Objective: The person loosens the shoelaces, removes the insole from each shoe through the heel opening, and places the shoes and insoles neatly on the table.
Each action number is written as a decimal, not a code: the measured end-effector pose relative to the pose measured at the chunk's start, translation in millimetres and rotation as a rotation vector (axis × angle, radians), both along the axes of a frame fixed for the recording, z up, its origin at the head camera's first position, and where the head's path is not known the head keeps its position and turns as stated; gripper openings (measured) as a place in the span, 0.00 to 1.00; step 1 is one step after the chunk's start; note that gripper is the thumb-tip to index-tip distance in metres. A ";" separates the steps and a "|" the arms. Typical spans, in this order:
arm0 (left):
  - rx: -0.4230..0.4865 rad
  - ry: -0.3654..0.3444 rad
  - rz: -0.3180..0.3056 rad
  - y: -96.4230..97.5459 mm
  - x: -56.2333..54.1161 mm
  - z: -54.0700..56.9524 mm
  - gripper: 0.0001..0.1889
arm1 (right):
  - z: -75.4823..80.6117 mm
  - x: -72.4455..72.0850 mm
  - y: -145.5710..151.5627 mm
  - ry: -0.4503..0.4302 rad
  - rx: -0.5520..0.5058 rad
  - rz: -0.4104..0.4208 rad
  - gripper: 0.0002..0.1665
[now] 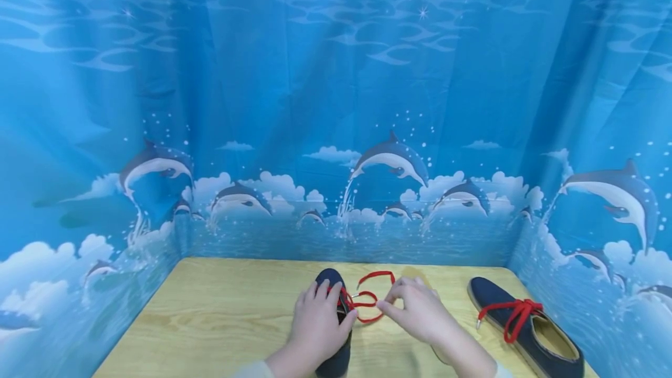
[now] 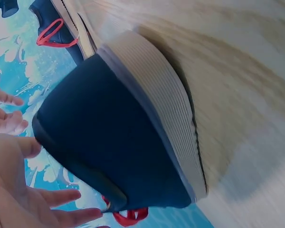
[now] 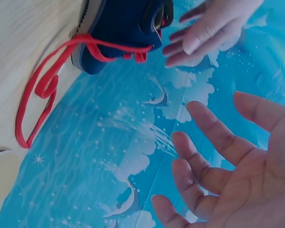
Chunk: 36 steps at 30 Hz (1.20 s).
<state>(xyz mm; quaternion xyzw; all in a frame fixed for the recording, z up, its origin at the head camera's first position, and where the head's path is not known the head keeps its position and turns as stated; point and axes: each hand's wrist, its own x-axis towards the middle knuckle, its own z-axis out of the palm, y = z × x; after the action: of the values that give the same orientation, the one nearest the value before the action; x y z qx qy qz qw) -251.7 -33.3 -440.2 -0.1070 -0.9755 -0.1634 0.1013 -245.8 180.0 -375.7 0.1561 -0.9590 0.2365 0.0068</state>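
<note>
A navy canvas shoe (image 1: 332, 360) with red laces stands on the table, toe pointing away. Over its laced upper lies my left hand (image 1: 320, 322), fingers extended. In the left wrist view, the left hand's fingertips (image 2: 92, 213) are right at the shoe's opening. A loose red lace (image 1: 370, 318) loops out to the shoe's right across the tabletop. My right hand (image 1: 415, 308) hovers beside that lace. The right wrist view shows the right hand's fingers (image 3: 194, 156) relaxed and spread, nothing between them, apart from the lace (image 3: 23, 114).
Farther right stands a second navy shoe (image 1: 499, 293), its red laces tied in a bow (image 1: 522, 308). A pale beige rounded object (image 1: 416, 275) lies partly hidden behind my right hand. A blue dolphin-print curtain (image 1: 336, 104) surrounds the wood-grain table (image 1: 220, 314) at the back and sides.
</note>
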 end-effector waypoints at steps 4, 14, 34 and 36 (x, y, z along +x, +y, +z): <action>-0.010 -0.069 -0.009 6.7 -1.3 -4.2 0.43 | 4.9 -0.1 5.0 0.007 -0.009 -0.034 0.11; -0.035 -0.152 0.022 19.5 -8.6 -16.8 0.49 | 11.5 -0.5 13.8 0.020 -0.030 -0.050 0.13; -0.039 -0.120 0.023 1.9 -11.0 -21.4 0.38 | 26.7 -2.4 36.4 0.026 -0.022 -0.087 0.17; -0.035 -0.097 0.006 -2.4 -10.0 -22.4 0.37 | 29.0 -2.7 39.4 0.025 -0.016 -0.092 0.19</action>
<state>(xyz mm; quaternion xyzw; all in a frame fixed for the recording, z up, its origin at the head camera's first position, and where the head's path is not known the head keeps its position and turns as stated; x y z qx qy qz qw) -261.7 -35.7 -462.6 -0.0977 -0.9823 -0.1510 0.0523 -248.5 219.4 -346.7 0.1145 -0.9631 0.2417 0.0307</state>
